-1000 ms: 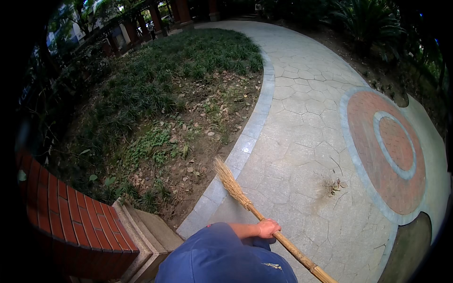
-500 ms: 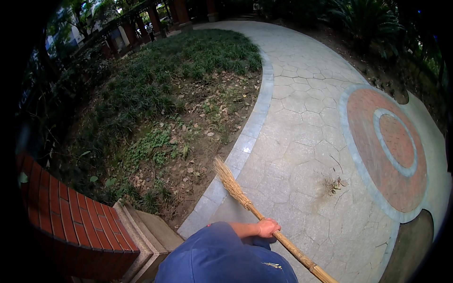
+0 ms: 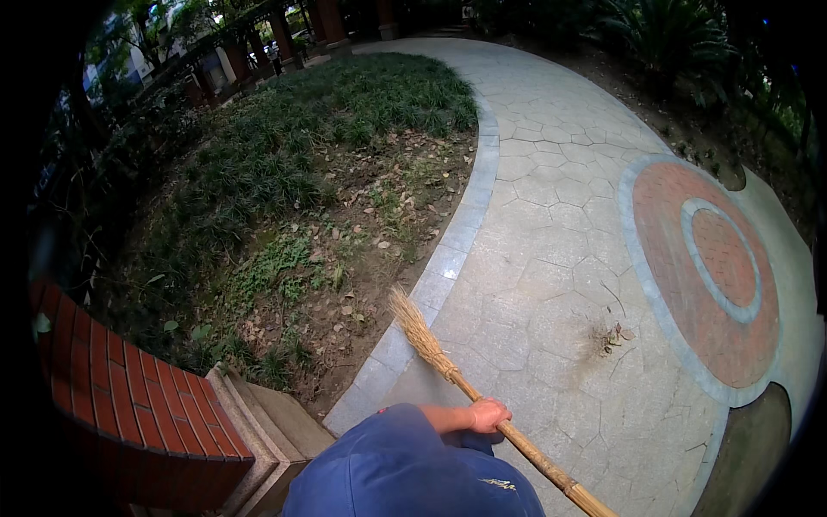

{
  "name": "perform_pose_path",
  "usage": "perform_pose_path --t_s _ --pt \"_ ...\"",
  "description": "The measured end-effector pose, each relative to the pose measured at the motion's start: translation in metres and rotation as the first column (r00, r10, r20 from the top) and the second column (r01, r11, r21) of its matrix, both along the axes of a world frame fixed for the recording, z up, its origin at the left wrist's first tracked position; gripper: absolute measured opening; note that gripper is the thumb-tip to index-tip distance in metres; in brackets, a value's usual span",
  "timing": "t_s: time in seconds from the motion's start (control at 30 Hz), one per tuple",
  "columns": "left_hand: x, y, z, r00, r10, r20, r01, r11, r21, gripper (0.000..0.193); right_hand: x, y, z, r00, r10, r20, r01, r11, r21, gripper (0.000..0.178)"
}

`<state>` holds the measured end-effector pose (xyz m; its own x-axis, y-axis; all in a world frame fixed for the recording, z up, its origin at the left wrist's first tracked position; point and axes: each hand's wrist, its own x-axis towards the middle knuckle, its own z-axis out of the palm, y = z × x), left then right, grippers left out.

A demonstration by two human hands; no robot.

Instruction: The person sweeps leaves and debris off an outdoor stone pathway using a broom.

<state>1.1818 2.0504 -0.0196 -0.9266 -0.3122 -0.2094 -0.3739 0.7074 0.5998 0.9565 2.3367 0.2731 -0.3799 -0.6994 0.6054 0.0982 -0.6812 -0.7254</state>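
Note:
My left hand [image 3: 489, 415] is closed around the wooden handle of a straw broom [image 3: 422, 334]. Its forearm comes out of a blue sleeve at the lower middle. The broom lies slantwise, its bristles up and left of my hand, resting over the pale stone edging [image 3: 439, 286] beside the soil. Down to the right, the handle runs out past the bottom of the view. I cannot see my right hand. Right of the broom, a small pile of dry leaves and dirt [image 3: 610, 339] sits on the stone paving [image 3: 525, 306], with a thin twig just above it.
A planted bed [image 3: 370, 194] with grass, bare soil and fallen leaves borders the path on the left. A red brick wall [image 3: 129, 379] with a stone ledge [image 3: 271, 422] stands at lower left. A round red brick inlay [image 3: 676, 267] is on the right. Shrubs line the far right.

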Motion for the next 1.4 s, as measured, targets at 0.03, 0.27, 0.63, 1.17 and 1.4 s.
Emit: perform_pose_path --t_s 0.03,0.27,0.63,1.17,1.4 --pt "0.0001 0.0000 0.0009 1.000 -0.002 -0.004 0.002 1.000 0.001 0.025 0.0004 0.0011 -0.0002 1.000 -0.001 -0.001 0.001 1.000 0.001 0.039" --pt "0.0007 -0.0009 0.0073 0.999 -0.035 0.013 0.035 0.999 -0.002 0.028 0.0021 0.0018 0.0003 1.000 -0.005 -0.001 0.005 1.000 0.006 0.039" --pt "0.0019 -0.0006 0.0073 0.999 -0.036 0.019 0.036 0.999 0.000 0.029 0.0037 0.0020 0.0007 1.000 -0.006 -0.002 0.006 1.000 0.010 0.038" --pt "0.0052 0.0038 0.0007 0.992 -0.036 -0.120 0.028 0.997 -0.065 0.020 0.0056 0.0040 -0.0006 1.000 -0.007 0.000 0.007 1.000 0.020 0.038" --pt "0.0034 0.0039 0.0000 0.998 -0.015 -0.064 0.013 0.999 -0.033 0.021 0.0051 0.0039 -0.0006 1.000 -0.010 0.002 0.010 1.000 0.021 0.038"
